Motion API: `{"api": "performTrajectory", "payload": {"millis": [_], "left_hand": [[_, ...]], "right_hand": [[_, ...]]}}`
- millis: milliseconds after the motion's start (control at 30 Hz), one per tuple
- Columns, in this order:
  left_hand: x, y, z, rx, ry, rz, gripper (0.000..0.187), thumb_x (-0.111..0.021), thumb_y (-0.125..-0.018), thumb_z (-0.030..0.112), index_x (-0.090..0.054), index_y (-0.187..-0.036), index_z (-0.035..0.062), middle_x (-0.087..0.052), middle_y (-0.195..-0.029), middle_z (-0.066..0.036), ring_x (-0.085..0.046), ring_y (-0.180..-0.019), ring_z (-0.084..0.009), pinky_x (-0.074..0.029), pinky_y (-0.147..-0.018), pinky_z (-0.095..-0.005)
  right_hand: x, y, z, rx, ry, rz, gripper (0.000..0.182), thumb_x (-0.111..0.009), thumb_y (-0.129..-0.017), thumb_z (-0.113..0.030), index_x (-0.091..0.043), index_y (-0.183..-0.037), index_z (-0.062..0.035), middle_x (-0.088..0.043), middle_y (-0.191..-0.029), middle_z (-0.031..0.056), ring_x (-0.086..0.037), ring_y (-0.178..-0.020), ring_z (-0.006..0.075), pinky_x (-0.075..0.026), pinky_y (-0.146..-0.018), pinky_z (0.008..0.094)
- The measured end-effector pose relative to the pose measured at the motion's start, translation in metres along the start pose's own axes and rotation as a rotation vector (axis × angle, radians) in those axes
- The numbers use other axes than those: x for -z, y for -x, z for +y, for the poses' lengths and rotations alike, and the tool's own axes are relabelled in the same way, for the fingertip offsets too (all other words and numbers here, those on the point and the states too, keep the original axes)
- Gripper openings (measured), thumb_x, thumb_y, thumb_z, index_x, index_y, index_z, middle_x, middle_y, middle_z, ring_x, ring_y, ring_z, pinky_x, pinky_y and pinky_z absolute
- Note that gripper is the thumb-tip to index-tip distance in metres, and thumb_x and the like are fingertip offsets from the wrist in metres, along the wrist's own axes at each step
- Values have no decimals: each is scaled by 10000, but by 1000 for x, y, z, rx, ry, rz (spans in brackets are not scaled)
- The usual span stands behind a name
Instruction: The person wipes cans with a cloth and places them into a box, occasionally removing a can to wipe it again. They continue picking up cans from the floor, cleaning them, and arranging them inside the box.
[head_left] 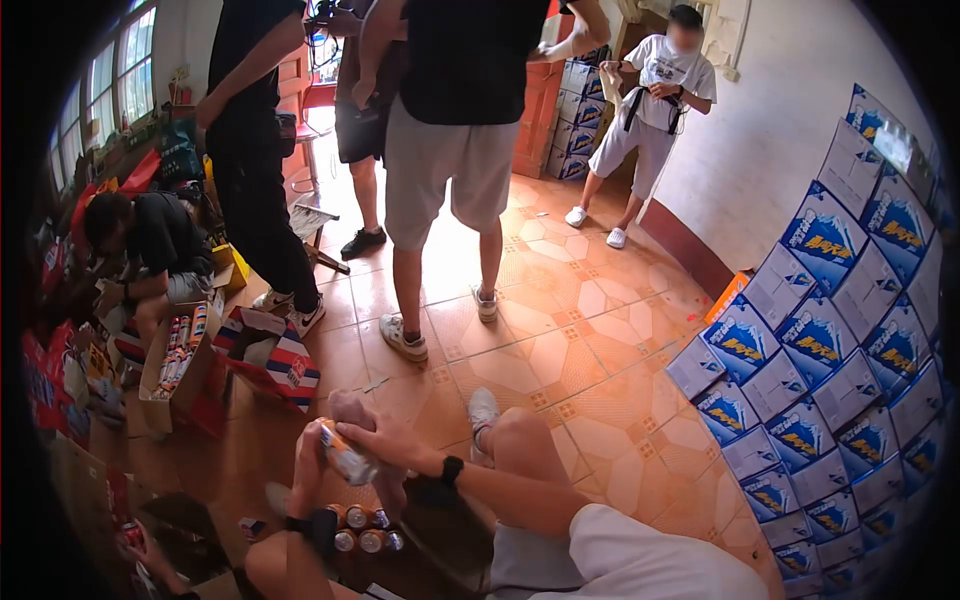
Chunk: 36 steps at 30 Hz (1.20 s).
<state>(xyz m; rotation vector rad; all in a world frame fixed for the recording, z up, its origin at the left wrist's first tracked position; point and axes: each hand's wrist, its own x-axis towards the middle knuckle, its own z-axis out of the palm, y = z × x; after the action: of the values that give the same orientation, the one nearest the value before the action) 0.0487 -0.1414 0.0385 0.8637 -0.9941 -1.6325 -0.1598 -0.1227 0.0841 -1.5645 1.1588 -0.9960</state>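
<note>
Above a group of upright cans, my left hand (309, 462) is closed around an orange and silver drink can (346, 456), which is tilted. My right hand (395, 440) is closed at the can's other side, holding what looks like a pinkish-grey cloth (352, 408) against it. Part of that cloth hangs below my fingers. Several drink cans (372, 541) with silver tops stand close together under my hands, beside a dark open carton. A black band is on my left wrist and a dark watch on my right.
Stacked blue and white cartons (835, 345) line the right side. People stand ahead on the tiled floor (590, 350). At left, a seated person is near a box of cans (180, 350) and an open red-blue carton (268, 352). Another person's hand (150, 553) grips a red can at lower left.
</note>
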Motion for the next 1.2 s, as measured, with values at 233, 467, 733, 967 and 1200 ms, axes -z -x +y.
{"api": "performTrajectory", "payload": {"millis": [233, 467, 733, 967, 1200], "left_hand": [[17, -10, -27, 37, 403, 185, 421, -523, -1041, 428, -591, -1304, 107, -618, -1202, -48, -620, -1116, -171, -502, -989, -327], [4, 14, 48, -266, -921, 293, 493, -771, -881, 478, -676, -1045, 22, -742, -921, -151, -735, -871, -234, -569, -780, -367], [39, 55, 31, 354, -1490, -61, 700, -848, -669, 454, -665, -1127, -42, -742, -966, -216, -731, -901, -333, -574, -816, -377], [46, 65, 16, 743, -1485, -219, 678, -848, -645, 384, -627, -1119, -48, -717, -1017, -236, -720, -923, -312, -554, -772, -388], [66, 65, 1, 771, -1503, -197, 823, -894, -642, 413, -550, -1201, -82, -684, -1104, -298, -696, -1024, -364, -545, -851, -404]], "right_hand": [[-56, -19, 58, 32, -412, 97, 543, -625, -1022, -333, -504, -1420, 15, -605, -1321, 139, -569, -1205, 207, -492, -1012, 342], [-6, -15, -20, -323, -358, 2, 430, -651, -976, -396, -634, -1142, 1, -703, -976, 144, -709, -800, 198, -591, -703, 330], [4, -19, -9, -206, -344, 31, 478, -738, -922, -437, -642, -1024, 20, -681, -771, 96, -682, -620, 169, -560, -551, 302], [3, -13, -17, -84, -196, 64, 505, -715, -930, -459, -653, -1040, 30, -701, -907, 108, -686, -749, 141, -574, -644, 278], [3, -11, -19, -182, -227, 60, 535, -744, -899, -488, -657, -1037, 21, -692, -903, 96, -678, -761, 135, -574, -681, 281]]}}
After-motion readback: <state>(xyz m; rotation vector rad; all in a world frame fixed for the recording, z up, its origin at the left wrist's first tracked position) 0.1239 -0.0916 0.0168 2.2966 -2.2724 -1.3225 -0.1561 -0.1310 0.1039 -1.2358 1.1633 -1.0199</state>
